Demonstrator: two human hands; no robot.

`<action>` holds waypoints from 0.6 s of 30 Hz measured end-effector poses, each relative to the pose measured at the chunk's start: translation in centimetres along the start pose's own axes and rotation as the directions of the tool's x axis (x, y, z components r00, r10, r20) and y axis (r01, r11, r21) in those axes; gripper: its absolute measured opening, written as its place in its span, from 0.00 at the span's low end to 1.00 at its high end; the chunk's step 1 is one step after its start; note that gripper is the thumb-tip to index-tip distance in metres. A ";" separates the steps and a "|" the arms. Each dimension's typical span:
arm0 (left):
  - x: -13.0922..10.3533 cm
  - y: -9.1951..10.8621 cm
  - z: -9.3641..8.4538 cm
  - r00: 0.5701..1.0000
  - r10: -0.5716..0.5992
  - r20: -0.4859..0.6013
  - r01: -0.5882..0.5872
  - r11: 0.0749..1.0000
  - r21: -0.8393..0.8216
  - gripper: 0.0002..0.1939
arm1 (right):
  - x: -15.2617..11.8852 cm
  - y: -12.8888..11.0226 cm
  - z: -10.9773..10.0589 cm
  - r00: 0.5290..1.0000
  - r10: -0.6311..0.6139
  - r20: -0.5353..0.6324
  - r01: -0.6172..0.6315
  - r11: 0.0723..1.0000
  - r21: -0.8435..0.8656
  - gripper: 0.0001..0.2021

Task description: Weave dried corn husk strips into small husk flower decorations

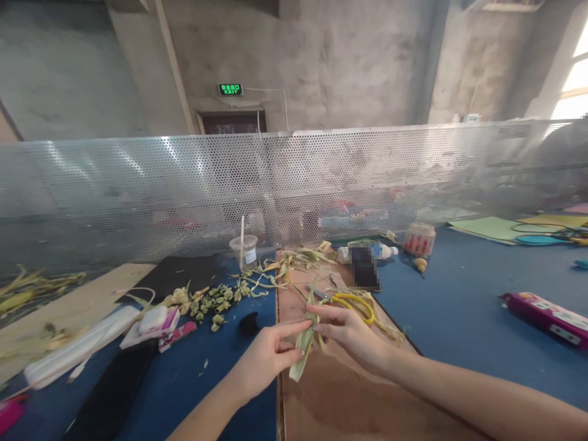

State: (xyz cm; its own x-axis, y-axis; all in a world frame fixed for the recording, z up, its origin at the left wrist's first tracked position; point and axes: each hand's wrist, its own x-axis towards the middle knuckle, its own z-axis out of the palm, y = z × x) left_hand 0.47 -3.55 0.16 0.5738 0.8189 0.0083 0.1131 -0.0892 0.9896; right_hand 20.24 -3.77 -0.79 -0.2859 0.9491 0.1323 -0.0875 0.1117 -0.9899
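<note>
Between my two hands is a pale green, dried leaf strip that looks like corn husk. My left hand pinches it from the left with thumb and fingers. From the right, my right hand grips its upper part between thumb and forefinger. Just beyond my right hand lie scissors with yellow handles, on the brown board. More loose dried leaf strips are heaped at the board's far end. Small dried green pieces lie scattered on the blue table to the left.
A plastic cup with a straw stands near the perforated metal screen. A white bottle, a jar and a purple package are to the right. At left lie a white power strip and a black strip.
</note>
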 end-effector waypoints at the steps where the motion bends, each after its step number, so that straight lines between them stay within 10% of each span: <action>1: 0.0 0.1 0.0 1.000 -0.002 0.005 0.002 1.000 0.008 0.24 | 0.0 -0.1 0.0 1.000 0.003 -0.004 -0.003 1.000 -0.010 0.25; 18: -0.4 1.0 0.5 0.989 -0.092 0.112 0.102 0.991 -0.088 0.32 | 0.2 -0.5 -0.3 0.980 -0.151 -0.133 0.161 0.985 0.068 0.15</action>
State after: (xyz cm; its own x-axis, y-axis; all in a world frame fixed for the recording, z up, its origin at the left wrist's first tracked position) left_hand 0.77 -4.32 1.11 0.6483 0.7549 -0.0991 0.0994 0.0451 0.9940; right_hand 20.48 -3.58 -0.28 -0.1402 0.9521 0.2719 -0.1966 0.2424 -0.9501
